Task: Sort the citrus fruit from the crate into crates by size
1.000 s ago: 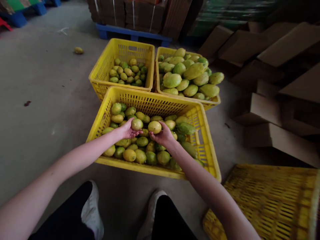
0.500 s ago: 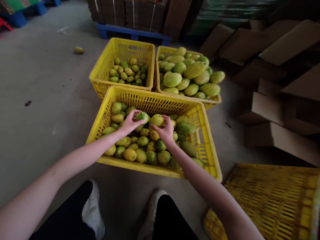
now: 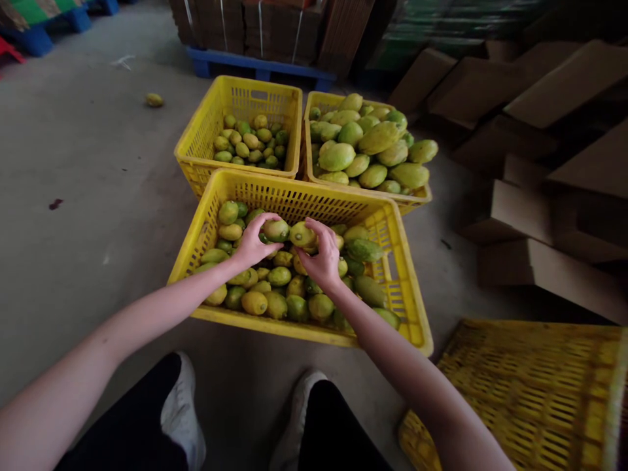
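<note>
A: What does the left hand have?

B: A green-yellow mango, fingers curled around it from above — a closed grip. It sits over the middle of the near crate, just above the heap.

A: And the right hand?

B: Clasped on a second mango, yellower, thumb on the near side and fingers over the top. The two fruits are just beside each other, nearly touching, at about 12 o'clock from the person's knees.

A: How full is that crate?

B: A loose layer of small mangoes, thicker toward its 9 o'clock side; at 3 o'clock some bare slatted floor shows, with a few longer fruits lying there.

A: What lies beyond it?

B: Two more yellow crates touching its far rim. The one at 11 o'clock holds small fruit, low in the crate. The one at 1 o'clock is piled above its rim with big mangoes.

A: Anything else?

B: An upturned crate at 4 o'clock, cardboard boxes at 2 o'clock, a blue pallet at 12 — and a stray fruit on the concrete floor at 10 o'clock. White shoes show at the bottom edge.
</note>
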### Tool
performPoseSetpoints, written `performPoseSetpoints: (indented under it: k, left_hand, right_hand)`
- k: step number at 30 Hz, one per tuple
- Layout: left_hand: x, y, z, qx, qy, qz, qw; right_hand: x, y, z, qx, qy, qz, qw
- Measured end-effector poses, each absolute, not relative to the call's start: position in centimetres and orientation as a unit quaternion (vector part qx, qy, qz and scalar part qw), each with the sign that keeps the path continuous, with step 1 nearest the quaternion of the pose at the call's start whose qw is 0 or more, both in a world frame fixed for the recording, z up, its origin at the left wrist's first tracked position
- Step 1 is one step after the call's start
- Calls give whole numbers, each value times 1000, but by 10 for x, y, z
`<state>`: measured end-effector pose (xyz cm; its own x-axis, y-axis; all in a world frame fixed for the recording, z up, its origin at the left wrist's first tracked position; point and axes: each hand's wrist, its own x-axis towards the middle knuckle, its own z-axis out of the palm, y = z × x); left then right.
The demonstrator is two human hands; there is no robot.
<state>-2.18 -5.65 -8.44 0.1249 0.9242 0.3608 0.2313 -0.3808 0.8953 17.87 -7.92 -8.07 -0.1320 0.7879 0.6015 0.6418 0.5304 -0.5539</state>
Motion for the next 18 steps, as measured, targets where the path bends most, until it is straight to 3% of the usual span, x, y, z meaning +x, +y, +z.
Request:
performPoseSetpoints:
  k: [5,10,18]
  left_hand:
    - [-23,-58,-80,684,429,493,324]
    - [-21,-59,-77,619,456,516,377]
    - [-21,-52,-77,381,442,524,620]
  right_hand:
    - [180,-79,-81,-494,-730,112,459]
    - [178,-82,-72,-502,-689,164,496]
    - [173,-78,-68,-507,-424,499,561]
